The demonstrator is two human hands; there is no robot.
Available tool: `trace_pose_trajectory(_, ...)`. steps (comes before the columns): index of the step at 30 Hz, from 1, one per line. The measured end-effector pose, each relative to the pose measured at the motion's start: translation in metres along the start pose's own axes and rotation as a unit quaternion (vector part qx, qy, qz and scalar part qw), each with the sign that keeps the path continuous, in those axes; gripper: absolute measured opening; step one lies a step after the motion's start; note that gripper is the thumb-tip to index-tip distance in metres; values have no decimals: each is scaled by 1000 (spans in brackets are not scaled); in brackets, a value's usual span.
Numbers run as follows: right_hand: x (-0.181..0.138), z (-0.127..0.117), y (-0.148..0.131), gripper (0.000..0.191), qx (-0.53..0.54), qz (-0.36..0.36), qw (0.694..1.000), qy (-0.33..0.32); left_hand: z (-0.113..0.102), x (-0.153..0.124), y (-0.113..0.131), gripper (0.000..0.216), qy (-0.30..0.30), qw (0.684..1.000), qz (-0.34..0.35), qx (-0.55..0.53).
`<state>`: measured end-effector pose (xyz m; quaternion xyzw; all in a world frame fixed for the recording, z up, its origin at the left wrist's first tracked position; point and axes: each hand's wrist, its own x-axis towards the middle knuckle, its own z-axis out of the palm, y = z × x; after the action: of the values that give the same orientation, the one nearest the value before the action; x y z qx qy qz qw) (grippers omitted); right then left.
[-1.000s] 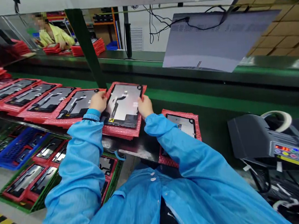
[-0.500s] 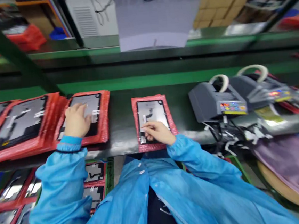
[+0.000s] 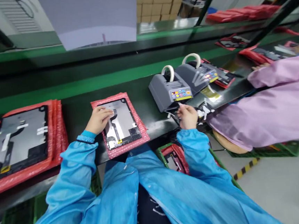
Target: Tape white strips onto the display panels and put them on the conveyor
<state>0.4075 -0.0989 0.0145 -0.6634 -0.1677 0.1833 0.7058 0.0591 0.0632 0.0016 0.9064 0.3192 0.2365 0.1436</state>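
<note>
A tablet screen panel point(image 3: 126, 118), silver-backed with a black border, lies on a red bubble-wrap bag point(image 3: 141, 125) on the bench. My left hand point(image 3: 99, 120) rests over its left edge, fingers closed together at the upper end of a black ribbon cable point(image 3: 115, 129). At the front of the nearer grey tape dispenser point(image 3: 163, 90), my right hand point(image 3: 188, 117) pinches a small strip of white tape point(image 3: 179, 104) between thumb and finger. The dispenser carries a white tape roll point(image 3: 168, 72) and a lit display.
Stacked panels in red bags point(image 3: 58, 134) stand at the left. A second tape dispenser point(image 3: 195, 76) sits behind the first, with cables and tape scraps point(image 3: 204, 110) in front. A co-worker's pink sleeve point(image 3: 279, 76) is at the right. Green crates point(image 3: 163, 149) are below the bench.
The view has swung right. My left hand has moved from the left stack to the panel in front of me. My right hand has left that panel for the tape dispenser.
</note>
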Motion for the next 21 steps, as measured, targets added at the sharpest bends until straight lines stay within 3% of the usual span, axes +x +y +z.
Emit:
trace_pose_trajectory(2, -11, 6, -5, 31, -9, -77, 997, -16, 1, -5, -5, 32, -28, 999, 19, -3)
trace_pose_trajectory(5, -31, 32, -10, 33, -49, -109, 975, -187, 7, -10, -10, 35, -78, 995, 52, -12)
trace_pose_trajectory(8, -46, 85, -8, 27, -123, -75, 916, -375, 16, -12, -15, 39, -99, 994, 45, 0)
trace_pose_trajectory(10, -52, 126, -1, 20, -189, -72, 875, -439, 21, -13, -18, 43, -106, 993, 40, 12)
trace_pose_trajectory(13, -58, 174, 11, 14, -301, -89, 817, -483, 23, -14, -21, 49, -116, 992, 42, 23)
trace_pose_trajectory(15, -62, 191, 15, 14, -369, -104, 779, -497, 24, -14, -22, 52, -121, 992, 42, 24)
trace_pose_trajectory(21, -76, 203, 13, 21, -504, -178, 692, -486, 25, -16, -22, 54, -120, 992, 40, 10)
